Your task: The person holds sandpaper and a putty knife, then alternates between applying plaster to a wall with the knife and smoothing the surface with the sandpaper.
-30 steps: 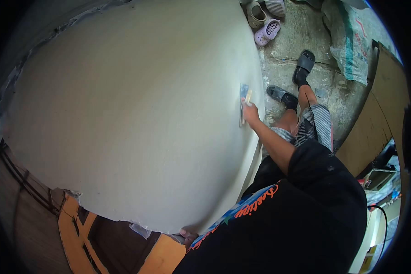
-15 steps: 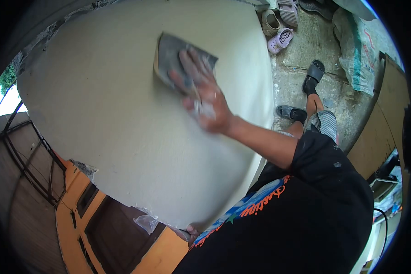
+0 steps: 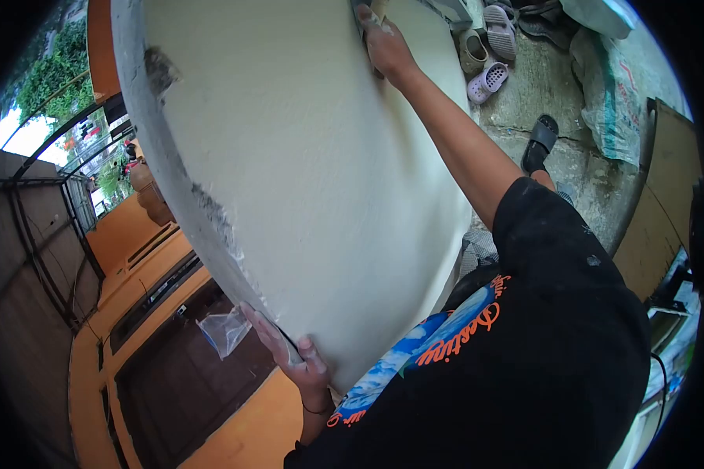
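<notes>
A large, smooth, cream-coloured curved panel fills the middle, with a rough, chipped grey edge along its left side. At the panel's top, my right hand is closed on a dark grey sheet of sandpaper, partly cut off by the frame edge. Pale dust coats the fingers. My left hand wraps the panel's lower left edge, fingers on the outer side and thumb on the near side. A dark line runs between thumb and fingers. My black shirt covers the lower right.
Past the panel's right side, a lilac clog and other footwear lie on the concrete floor. A white and green sack and brown board stand further right. An orange frame with a dark panel and clear plastic bag are lower left.
My right hand has moved up and right across the panel with the sandpaper. My left hand, barely visible before, now shows on the edge. The view has shifted, revealing more of the left side.
</notes>
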The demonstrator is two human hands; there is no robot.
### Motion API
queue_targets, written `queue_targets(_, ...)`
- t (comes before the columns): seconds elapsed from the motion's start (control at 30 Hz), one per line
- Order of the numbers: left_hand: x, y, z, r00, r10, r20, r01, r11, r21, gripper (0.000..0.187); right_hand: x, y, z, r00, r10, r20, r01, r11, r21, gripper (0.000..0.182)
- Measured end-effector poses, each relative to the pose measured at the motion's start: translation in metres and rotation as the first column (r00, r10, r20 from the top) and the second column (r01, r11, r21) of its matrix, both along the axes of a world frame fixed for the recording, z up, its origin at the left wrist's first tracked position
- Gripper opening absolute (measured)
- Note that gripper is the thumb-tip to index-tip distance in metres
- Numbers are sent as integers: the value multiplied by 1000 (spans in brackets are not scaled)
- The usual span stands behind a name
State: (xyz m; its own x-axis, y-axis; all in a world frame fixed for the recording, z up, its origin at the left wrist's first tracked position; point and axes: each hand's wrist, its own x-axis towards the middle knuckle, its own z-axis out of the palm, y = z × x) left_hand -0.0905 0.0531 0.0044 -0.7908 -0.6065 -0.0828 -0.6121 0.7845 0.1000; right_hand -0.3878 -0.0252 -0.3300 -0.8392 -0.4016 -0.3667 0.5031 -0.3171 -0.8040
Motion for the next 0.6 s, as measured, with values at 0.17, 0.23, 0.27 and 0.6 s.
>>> queue_targets(0.17,-7,1,-2,995,6,-104,-1,999,45,60,188,96,112,952,117,-283,-128,992,-20,57)
queue_targets(0.23,-5,-5,-4,973,30,-228,1,991,132,54,289,138,150,773,282,-568,-230,959,164,56)
queue_targets(0.27,-2,-10,-3,974,21,-227,12,989,145,51,340,158,168,748,312,-586,-269,950,162,56)
queue_targets(0.6,113,1,20,953,-236,-188,259,960,109,45,279,84,138,998,69,1,-68,982,174,57)
